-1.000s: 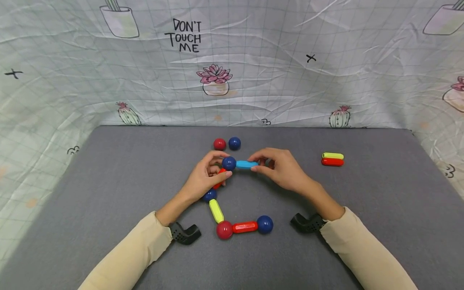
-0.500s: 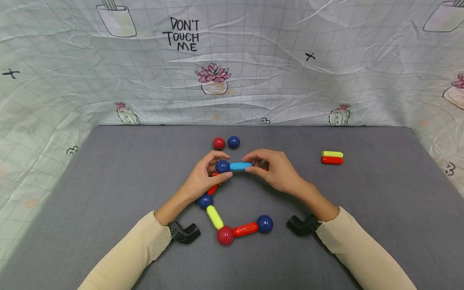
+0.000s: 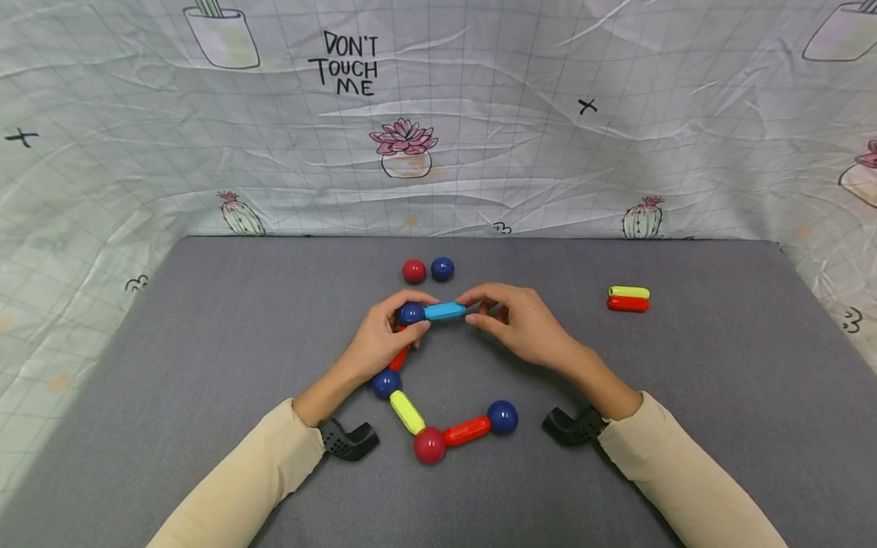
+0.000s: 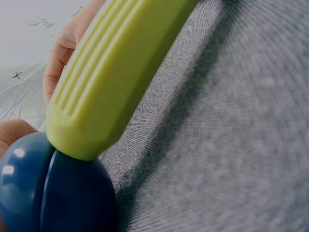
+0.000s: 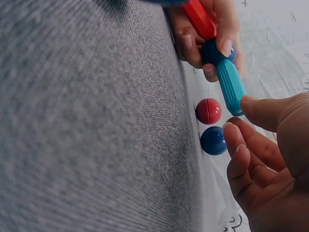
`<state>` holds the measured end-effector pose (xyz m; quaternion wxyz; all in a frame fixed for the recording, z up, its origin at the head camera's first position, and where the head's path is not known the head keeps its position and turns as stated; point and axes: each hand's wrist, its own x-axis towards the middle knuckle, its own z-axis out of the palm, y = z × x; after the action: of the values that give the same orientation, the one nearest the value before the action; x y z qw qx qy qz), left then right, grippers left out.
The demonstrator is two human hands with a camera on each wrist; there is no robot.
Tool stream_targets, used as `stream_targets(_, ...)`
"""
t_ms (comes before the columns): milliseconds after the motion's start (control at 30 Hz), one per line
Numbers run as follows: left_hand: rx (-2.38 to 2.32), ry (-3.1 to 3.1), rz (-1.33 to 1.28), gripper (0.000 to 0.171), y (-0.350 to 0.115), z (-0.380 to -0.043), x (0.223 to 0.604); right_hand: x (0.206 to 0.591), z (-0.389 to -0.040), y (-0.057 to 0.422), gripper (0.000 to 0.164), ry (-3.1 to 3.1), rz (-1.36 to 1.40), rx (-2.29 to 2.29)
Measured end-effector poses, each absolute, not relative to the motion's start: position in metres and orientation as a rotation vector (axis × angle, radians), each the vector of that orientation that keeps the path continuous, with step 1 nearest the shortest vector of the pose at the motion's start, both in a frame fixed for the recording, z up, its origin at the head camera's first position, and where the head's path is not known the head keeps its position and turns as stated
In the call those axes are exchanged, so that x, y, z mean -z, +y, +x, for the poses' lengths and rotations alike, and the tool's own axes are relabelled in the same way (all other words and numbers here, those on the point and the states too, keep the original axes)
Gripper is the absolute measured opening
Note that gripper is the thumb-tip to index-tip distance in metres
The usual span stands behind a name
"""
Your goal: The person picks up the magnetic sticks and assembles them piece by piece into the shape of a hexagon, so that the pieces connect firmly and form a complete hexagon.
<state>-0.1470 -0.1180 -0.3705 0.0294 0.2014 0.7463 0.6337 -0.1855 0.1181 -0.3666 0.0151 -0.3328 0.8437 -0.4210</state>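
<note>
In the head view, my left hand holds a dark blue ball between thumb and fingers. A light blue rod sticks out from that ball toward the right. My right hand is at the rod's free end, one fingertip right at it and the other fingers spread apart, as the right wrist view also shows with the rod. From the held ball a red rod, partly behind the left hand, runs down to another blue ball. The chain continues through a yellow-green rod, a red ball and another red rod.
The chain's near right end is a blue ball. Behind the hands lie a loose red ball and a blue ball. Far right, a yellow-green rod and a red rod lie side by side. A printed cloth hangs behind the table.
The held ball and light blue rod have shifted left, and the chain has swung slightly with them. My right hand moved left, and its thumb has come away from the rod.
</note>
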Motion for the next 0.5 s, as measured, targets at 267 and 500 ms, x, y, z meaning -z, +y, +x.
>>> stream_targets(267, -1.987, 2.384, 0.531, 0.031, -0.119, -0.147, 0.371, 0.367, -0.187, 0.119, 0.024, 2.643, -1.02, 1.301)
stream_targets(500, -2.039, 2.392, 0.507, 0.038, -0.119, -0.147, 0.371, 0.358, -0.197, 0.119, 0.026, 2.658, -0.986, 1.254)
